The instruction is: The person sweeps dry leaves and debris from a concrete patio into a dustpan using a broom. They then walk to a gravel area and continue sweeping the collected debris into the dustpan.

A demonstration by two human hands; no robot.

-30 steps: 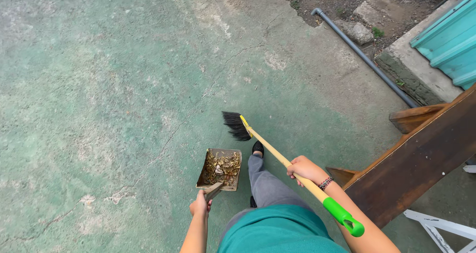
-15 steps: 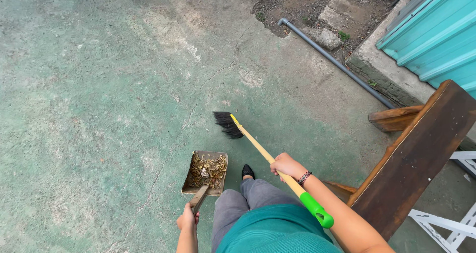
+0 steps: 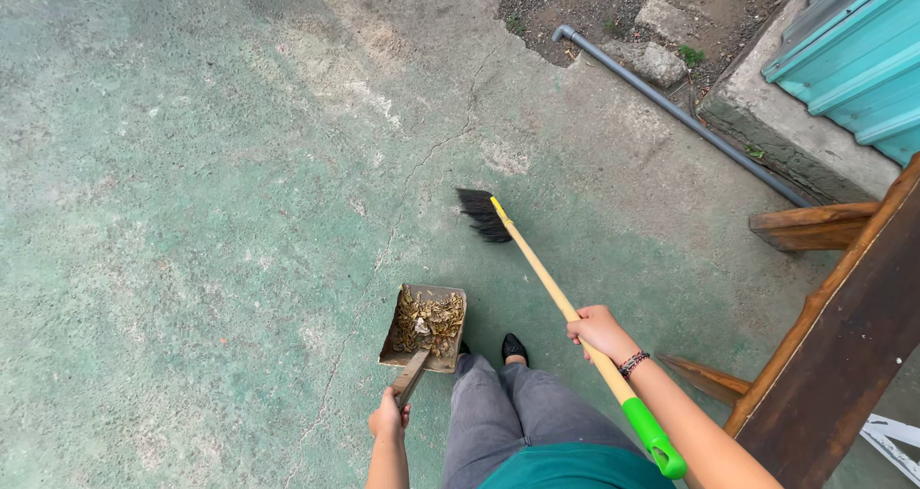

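Bare green-tinted concrete floor [image 3: 192, 211] is spreading wide across the whole left side and the top left, giving a hand free passage there. Toward the floor's top right corner, a grey pipe [image 3: 671, 111] is running diagonally along a concrete curb [image 3: 795, 135], with stones and soil [image 3: 652, 29] behind it and a teal corrugated wall [image 3: 853, 58] closing that corner. Along the right edge, a dark wooden bench [image 3: 843, 345] is blocking the way, its leg [image 3: 810, 228] jutting toward the middle. Near the bottom edge, the dustpan [image 3: 426, 328] full of dry leaves and the broom [image 3: 537, 269] are occupying the middle, leaving a narrow open strip between them.
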